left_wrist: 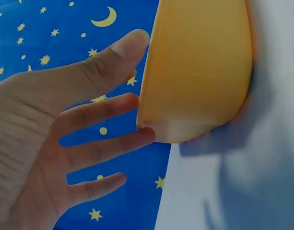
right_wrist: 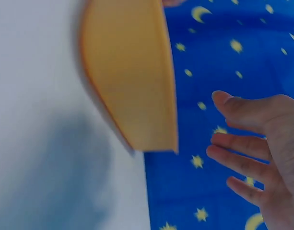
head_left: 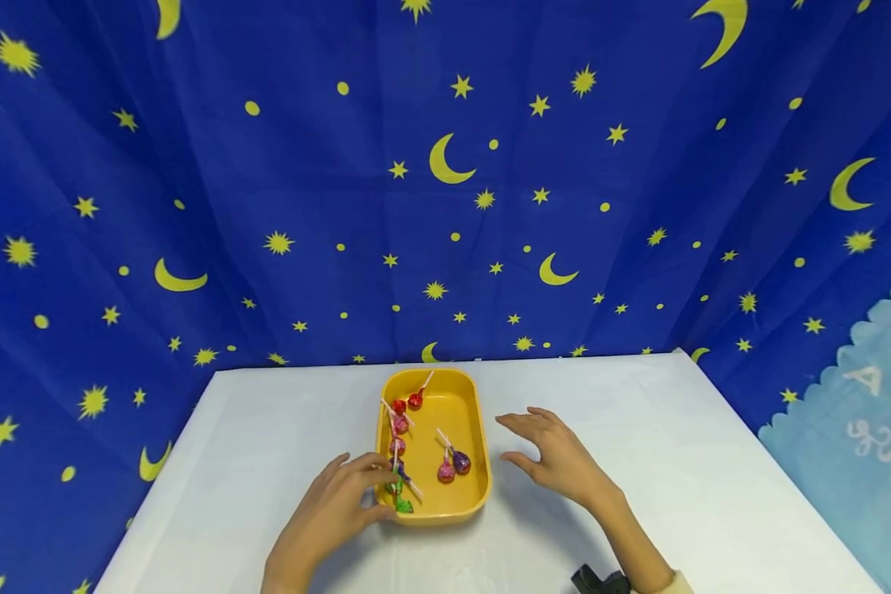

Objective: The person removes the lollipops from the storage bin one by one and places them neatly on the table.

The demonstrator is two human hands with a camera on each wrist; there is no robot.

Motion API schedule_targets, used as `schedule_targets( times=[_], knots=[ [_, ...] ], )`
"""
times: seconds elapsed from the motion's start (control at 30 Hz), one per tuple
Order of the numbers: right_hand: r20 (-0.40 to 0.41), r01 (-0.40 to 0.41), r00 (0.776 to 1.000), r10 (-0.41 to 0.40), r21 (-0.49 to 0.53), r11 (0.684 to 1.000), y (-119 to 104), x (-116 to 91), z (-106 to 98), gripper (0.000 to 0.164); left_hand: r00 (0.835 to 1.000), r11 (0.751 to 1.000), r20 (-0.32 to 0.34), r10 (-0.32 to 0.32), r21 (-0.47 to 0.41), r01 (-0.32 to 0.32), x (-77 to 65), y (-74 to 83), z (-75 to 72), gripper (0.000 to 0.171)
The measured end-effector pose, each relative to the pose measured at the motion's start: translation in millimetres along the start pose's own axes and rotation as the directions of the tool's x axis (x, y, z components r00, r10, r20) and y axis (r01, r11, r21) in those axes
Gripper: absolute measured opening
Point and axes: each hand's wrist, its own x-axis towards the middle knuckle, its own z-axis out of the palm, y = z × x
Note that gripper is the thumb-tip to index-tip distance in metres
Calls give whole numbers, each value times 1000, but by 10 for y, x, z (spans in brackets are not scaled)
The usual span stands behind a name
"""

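Note:
A yellow plastic tray (head_left: 445, 516) holds several wrapped lollipops. Red lollipops (head_left: 415, 401) lie at its far end, pink ones (head_left: 400, 424) along the left side, and a green one (head_left: 404, 505) in the near left corner. Towards the right side, a pink lollipop (head_left: 445, 471) and a purple lollipop (head_left: 461, 462) lie together. My left hand (head_left: 337, 503) reaches over the tray's left rim, fingers spread, close to the green lollipop; the left wrist view hides the tray's inside. To the right of the tray, my right hand (head_left: 564, 462) hovers apart from it with fingers extended.
The tray stands on a white-covered table (head_left: 267, 421). Behind the table hangs a blue cloth (head_left: 386, 206) with yellow moons and stars. A light blue scalloped panel (head_left: 861, 462) with pale lettering is at the right. A black object (head_left: 600, 581) shows beside the right wrist.

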Motion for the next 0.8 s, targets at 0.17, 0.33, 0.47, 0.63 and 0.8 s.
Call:
schedule_targets(
  times=[0.17,0.33,0.47,0.63,0.8],
  knots=[
    [54,15,998,-18,48,999,-85,161,115,40,1000,1000,-6,27,9,-27,7,-46,-15,26],
    [94,-21,995,13,89,996,-172,288,252,33,999,999,18,26,-31,-26,-17,-92,30,20],
    [93,-31,995,26,58,998,-223,384,350,29,999,1000,-40,28,-6,-29,-29,-85,55,17],
    [110,-54,993,53,6,999,-256,488,432,24,996,1000,-94,-6,-9,5,-35,-63,81,17],
    [153,-46,987,52,-47,998,-232,546,479,22,993,999,-114,-42,-9,41,-23,-33,119,17]
  ],
)
